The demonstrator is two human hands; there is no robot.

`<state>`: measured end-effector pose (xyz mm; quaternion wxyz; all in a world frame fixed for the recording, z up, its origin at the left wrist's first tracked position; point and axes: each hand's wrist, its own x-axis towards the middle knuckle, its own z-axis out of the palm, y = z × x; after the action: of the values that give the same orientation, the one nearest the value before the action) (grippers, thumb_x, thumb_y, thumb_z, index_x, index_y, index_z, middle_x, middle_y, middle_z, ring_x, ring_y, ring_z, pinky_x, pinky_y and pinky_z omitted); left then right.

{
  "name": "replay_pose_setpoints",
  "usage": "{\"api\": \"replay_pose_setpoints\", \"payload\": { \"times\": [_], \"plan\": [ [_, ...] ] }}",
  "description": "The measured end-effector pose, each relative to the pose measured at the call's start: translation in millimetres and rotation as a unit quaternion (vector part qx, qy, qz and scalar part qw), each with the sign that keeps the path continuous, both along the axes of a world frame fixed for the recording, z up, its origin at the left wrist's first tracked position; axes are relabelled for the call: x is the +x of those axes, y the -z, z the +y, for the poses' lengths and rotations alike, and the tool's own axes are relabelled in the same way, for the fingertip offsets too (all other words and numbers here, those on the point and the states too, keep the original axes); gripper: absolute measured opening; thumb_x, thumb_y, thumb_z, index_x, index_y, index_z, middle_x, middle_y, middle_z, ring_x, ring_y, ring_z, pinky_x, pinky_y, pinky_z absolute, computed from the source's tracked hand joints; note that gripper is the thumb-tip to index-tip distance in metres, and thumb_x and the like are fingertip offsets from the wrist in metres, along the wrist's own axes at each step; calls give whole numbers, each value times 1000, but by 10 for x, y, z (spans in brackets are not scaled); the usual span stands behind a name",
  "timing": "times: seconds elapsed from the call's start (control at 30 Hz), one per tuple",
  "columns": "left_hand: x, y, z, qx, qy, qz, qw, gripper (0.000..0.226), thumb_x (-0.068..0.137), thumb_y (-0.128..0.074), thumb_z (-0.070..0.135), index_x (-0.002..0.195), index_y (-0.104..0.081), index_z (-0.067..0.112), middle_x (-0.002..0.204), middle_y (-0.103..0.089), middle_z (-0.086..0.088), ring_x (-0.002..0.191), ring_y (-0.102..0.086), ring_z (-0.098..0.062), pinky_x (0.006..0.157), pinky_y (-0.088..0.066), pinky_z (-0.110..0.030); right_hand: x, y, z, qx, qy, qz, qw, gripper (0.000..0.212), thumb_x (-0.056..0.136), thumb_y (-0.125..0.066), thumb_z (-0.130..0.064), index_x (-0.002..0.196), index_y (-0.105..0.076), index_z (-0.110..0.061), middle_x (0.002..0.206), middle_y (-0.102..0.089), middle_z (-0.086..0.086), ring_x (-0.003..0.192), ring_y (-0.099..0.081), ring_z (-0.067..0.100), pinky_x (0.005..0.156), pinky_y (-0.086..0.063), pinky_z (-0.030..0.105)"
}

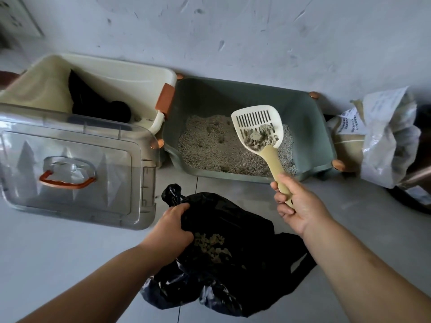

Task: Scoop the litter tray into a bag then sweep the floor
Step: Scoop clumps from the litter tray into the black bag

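Observation:
A grey-green litter tray (310, 127) with grey litter stands against the wall. My right hand (297, 202) grips the beige handle of a slotted cream scoop (257, 127), held above the tray's right side with grey clumps in its bowl. A black plastic bag (233, 271) lies on the floor in front of the tray. My left hand (173, 223) grips the bag's left edge and holds it apart. Several clumps of litter show inside the bag.
A clear lid with an orange handle (70, 171) and a cream box (130, 82) holding something black sit to the left. A filled clear sack (387, 141) stands on the right by the wall. Grey tiled floor (58, 257) lies around the bag.

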<state>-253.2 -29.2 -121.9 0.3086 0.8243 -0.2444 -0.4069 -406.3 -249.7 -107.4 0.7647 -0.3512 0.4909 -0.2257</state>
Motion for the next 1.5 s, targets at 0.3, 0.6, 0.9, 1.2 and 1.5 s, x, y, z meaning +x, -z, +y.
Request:
{"api": "replay_pose_setpoints", "payload": {
  "times": [0.3, 0.6, 0.9, 1.2, 1.5],
  "plan": [
    [4, 1, 20, 1, -3, 0, 1000, 76, 79, -59, 4, 149, -34, 20, 140, -44, -3, 117, -55, -22, 95, -51, -30, -107, 20, 15, 16, -9, 19, 1000, 6, 93, -58, -22, 96, -62, -17, 71, -59, 0, 37, -39, 1, 26, -17, 10],
    [-20, -20, -26, 3, 2, -11, 1000, 75, 80, -59, 2, 149, -34, 19, 142, -42, -4, 122, -51, -21, 97, -48, -26, -207, 12, 105, 15, -12, 22, 1000, 8, 93, -57, -20, 100, -60, -16, 71, -60, 0, 37, -40, 1, 26, -17, 11],
    [-7, -28, -11, 6, -8, -5, 1000, 74, 79, -61, 2, 148, -37, 18, 137, -48, -7, 116, -55, -23, 98, -52, -34, -367, -25, 200, 13, -21, 45, 999, 5, 92, -58, -19, 95, -61, -16, 68, -61, 0, 38, -38, 2, 26, -17, 10],
    [10, -117, 9, 16, -31, 8, 999, 74, 82, -61, 3, 149, -33, 16, 132, -54, -11, 103, -61, -24, 74, -50, -21, -622, -179, 287, 6, -141, 65, 988, 12, 90, -57, -12, 99, -65, -11, 70, -59, 5, 41, -40, 4, 28, -18, 10],
    [-26, -204, 11, 8, -67, 6, 998, 64, 80, -66, 0, 140, -45, 10, 93, -58, 3, 91, -63, -23, 83, -55, -35, -845, -169, 315, -102, -385, 197, 896, 26, 84, -69, -12, 106, -74, -24, 82, -71, 11, 55, -48, 10, 41, -26, 17]
  ]
}}
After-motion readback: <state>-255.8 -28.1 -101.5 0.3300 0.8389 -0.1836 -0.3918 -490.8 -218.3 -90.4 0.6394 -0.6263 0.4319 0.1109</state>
